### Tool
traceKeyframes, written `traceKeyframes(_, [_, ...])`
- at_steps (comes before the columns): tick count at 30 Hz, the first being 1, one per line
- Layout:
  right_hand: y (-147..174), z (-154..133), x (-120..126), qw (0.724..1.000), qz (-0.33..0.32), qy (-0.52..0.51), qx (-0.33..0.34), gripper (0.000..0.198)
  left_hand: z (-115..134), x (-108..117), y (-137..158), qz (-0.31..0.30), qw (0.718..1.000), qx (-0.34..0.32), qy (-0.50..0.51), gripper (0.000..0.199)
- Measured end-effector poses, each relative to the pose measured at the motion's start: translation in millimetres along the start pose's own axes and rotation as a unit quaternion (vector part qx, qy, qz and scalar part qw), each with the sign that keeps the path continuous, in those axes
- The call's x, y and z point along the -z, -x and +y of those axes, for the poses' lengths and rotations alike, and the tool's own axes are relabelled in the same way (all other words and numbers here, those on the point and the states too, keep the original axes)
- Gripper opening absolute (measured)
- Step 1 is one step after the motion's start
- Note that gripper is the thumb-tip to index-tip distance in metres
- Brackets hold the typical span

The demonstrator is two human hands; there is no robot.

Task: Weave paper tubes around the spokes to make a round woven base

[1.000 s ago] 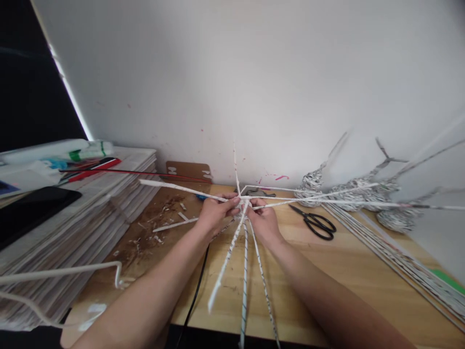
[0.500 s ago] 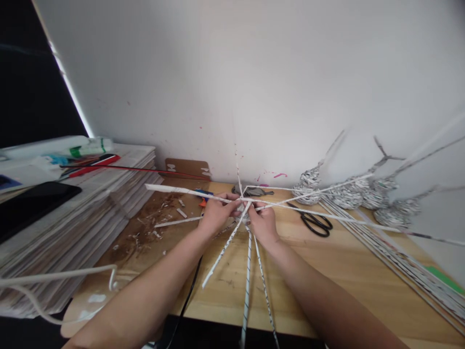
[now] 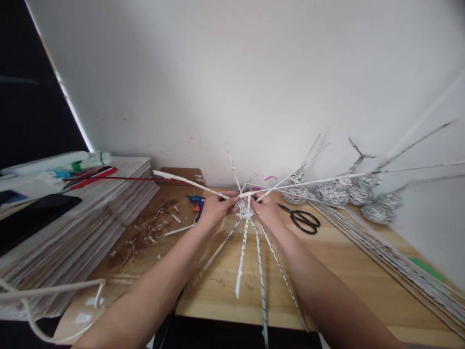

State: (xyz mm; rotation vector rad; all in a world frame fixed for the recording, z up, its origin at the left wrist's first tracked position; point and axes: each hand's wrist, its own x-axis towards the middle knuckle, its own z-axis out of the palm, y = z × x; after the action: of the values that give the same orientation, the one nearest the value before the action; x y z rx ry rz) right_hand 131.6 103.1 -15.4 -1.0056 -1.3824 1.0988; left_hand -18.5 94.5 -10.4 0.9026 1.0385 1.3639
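Between my hands is a small round weave of rolled newspaper, with several long paper tubes spreading out from it like spokes. My left hand is closed on its left side, fingers pinching near the rim. On the right side, my right hand grips the rim and a tube, thumb toward the middle. One spoke tube points down toward me, and a striped tube hangs past the table's front edge. A long white tube crosses the top of the weave and runs far right. Parts of the weave are hidden by my fingers.
Black scissors lie right of my hands. Several woven paper gourd shapes stand along the wall. A bundle of paper tubes lies on the right. Left are a glue gun, paper scraps and a newspaper stack bearing a phone.
The weave has turned between my hands: the front spokes have swung to the right and the long tube's right end has risen. My view has shifted slightly. Both hands keep their hold.
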Motion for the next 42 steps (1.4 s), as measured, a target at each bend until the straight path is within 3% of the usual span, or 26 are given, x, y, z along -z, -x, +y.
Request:
traceKeyframes(4, [1, -5, 2, 0.999, -0.026, 0.036, -0.005, 0.021, 3, 1, 7, 0.004, 1.0, -0.002, -0.025, 0.043])
traceKeyframes(10, [1, 3, -1, 0.997, -0.078, -0.007, -0.006, 0.023, 2, 7, 16, 0.007, 0.999, -0.008, -0.045, 0.046])
traceKeyframes(18, [3, -1, 1, 0.994, -0.108, 0.012, -0.002, 0.031, 3, -1, 21, 0.051, 0.996, -0.03, -0.062, 0.049])
traceKeyframes(25, [3, 3, -5, 0.998, -0.051, -0.023, -0.003, 0.032, 3, -7, 21, 0.025, 0.993, -0.078, -0.089, 0.041])
traceKeyframes(31, [3, 11, -7, 0.998, -0.009, 0.052, 0.015, 0.039, 9, -9, 22, 0.044, 0.994, -0.041, -0.088, 0.043])
traceKeyframes(37, [6, 8, -10, 1.0, 0.008, 0.02, 0.011, 0.038, 4, -8, 13, 0.069, 0.993, -0.048, -0.082, 0.041])
traceKeyframes(42, [6, 10, -11, 0.996, 0.039, 0.05, 0.063, 0.037, 2, -9, 13, 0.069, 0.994, -0.042, -0.075, 0.035])
